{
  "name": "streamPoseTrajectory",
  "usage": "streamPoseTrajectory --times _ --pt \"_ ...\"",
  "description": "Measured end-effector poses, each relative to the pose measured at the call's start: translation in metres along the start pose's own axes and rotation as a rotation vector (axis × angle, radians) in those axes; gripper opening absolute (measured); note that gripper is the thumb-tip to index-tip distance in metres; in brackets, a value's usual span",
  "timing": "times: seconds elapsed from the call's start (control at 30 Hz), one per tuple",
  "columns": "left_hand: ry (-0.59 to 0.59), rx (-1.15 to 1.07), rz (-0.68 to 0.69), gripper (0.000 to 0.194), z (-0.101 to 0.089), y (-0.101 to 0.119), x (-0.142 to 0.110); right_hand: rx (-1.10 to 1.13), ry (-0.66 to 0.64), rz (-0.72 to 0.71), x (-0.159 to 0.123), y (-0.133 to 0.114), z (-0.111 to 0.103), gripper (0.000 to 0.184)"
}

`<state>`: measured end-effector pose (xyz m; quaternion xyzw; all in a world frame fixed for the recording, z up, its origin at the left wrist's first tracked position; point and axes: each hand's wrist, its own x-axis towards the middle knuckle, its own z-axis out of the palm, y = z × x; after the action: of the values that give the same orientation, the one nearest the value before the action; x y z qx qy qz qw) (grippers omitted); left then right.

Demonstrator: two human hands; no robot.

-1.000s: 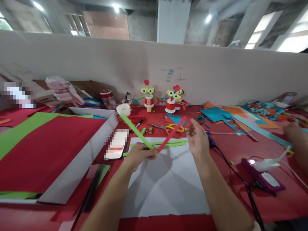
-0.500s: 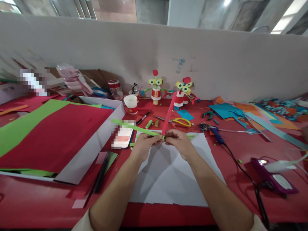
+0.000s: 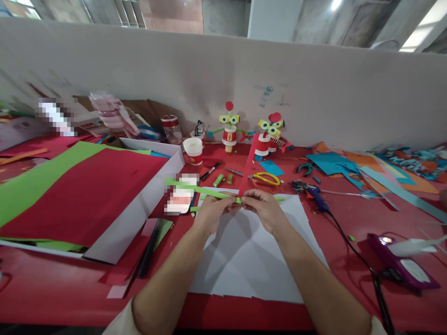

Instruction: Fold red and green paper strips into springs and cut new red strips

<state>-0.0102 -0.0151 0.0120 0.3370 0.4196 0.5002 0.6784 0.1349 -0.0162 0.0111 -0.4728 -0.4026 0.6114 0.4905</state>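
Both hands meet above a white paper sheet (image 3: 251, 260), pinching the crossing of two paper strips. My left hand (image 3: 213, 211) is closed on the green paper strip (image 3: 206, 190), which sticks out to the left over a phone (image 3: 180, 200). My right hand (image 3: 261, 209) is closed at the foot of the red paper strip (image 3: 248, 165), which stands up and leans slightly right. The fingertips hide part of the fold where the strips join. More green strip pieces lie behind the hands.
A white box (image 3: 139, 209) of coloured paper is at left. Scissors (image 3: 267, 178), folded paper springs (image 3: 219, 180), a marker (image 3: 210, 170) and a paper cup (image 3: 193, 151) lie beyond the hands. At right are a glue gun (image 3: 316, 197) and purple power strip (image 3: 401, 265). Paper-cup figures (image 3: 229, 135) stand behind.
The hands remain together at the crossing of the strips, with slight finger movement. A green piece now shows flatter between the fingertips. The whole view has shifted a little.
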Motion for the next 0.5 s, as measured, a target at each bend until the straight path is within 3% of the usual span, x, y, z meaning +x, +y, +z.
streamPoseTrajectory --times 0.5 --pt "0.032 -0.073 -0.002 0.018 -0.0024 0.0005 0.0016 -0.085 -0.068 -0.103 0.0026 0.0014 0.0 0.02"
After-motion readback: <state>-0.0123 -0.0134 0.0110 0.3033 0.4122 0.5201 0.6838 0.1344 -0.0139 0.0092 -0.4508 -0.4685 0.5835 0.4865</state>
